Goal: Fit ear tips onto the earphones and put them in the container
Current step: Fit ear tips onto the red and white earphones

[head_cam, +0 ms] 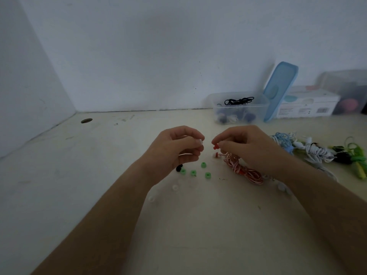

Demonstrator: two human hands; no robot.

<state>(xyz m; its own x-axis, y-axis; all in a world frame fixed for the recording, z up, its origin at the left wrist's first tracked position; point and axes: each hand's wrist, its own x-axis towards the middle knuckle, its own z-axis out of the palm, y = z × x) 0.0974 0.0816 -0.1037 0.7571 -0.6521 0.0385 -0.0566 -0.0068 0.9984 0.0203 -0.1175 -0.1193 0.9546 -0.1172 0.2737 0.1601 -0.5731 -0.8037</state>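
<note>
My left hand (178,147) pinches a small white ear tip (200,141) at its fingertips. A short gap away, my right hand (244,147) pinches the red earbud (215,146) of a red-and-white earphone. Its coiled cable (244,171) lies on the table under that hand, with the second earbud (217,155) resting beside it. Several green ear tips (203,165) and a black one (179,168) lie below my left hand. White ear tips (175,187) lie nearer to me. The clear container (238,108) stands at the back and holds black earphones.
The container's blue lid (281,90) leans upright against the container. A white box (307,106) and a clear bin (345,92) stand at the back right. A heap of blue, white, black and green earphones (317,149) lies at the right. A round hole (86,120) sits in the tabletop's far left.
</note>
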